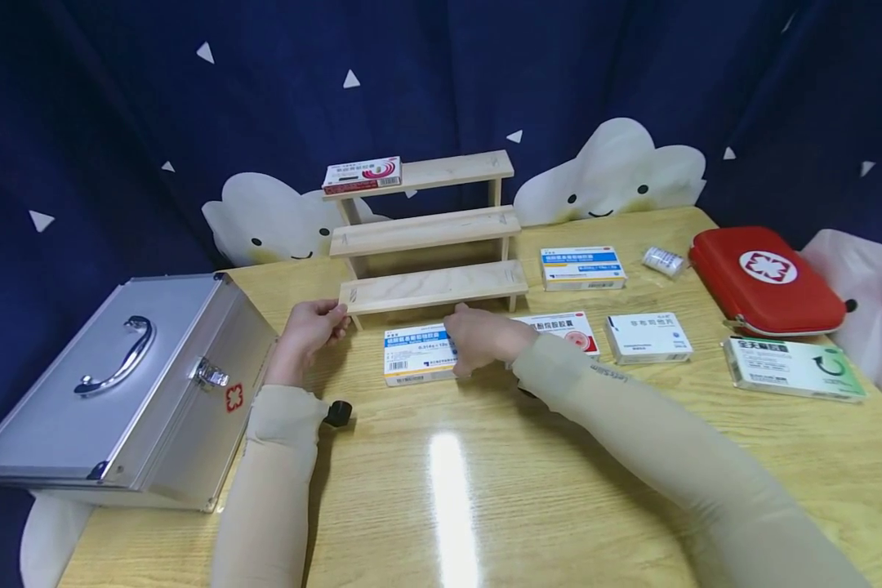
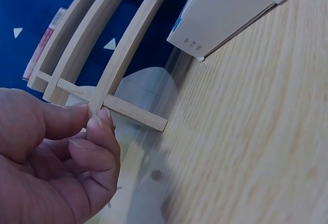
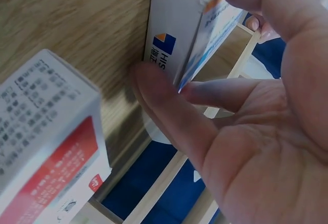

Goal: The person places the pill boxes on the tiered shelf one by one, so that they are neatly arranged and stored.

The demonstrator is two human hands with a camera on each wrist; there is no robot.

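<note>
A three-tier wooden display rack (image 1: 434,287) stands at the middle of the table. At the left end of its lowest tier, my left hand (image 1: 309,333) pinches the corner between thumb and fingertips, as the left wrist view shows. In front of the rack lies a blue-and-white medicine box (image 1: 414,355). My right hand (image 1: 481,336) grips its right end, with the thumb on the near edge and fingers around the end and far side in the right wrist view. Just right of that hand lies a red-and-white medicine box (image 1: 575,331), partly hidden by the wrist.
A pink-and-white box (image 1: 363,173) sits on the top tier. To the right are another blue-and-white box (image 1: 582,268), a small wrapped roll (image 1: 663,261), a white box (image 1: 648,337), a green-and-white box (image 1: 794,367) and a red first-aid case (image 1: 768,282). A silver case (image 1: 118,392) stands left.
</note>
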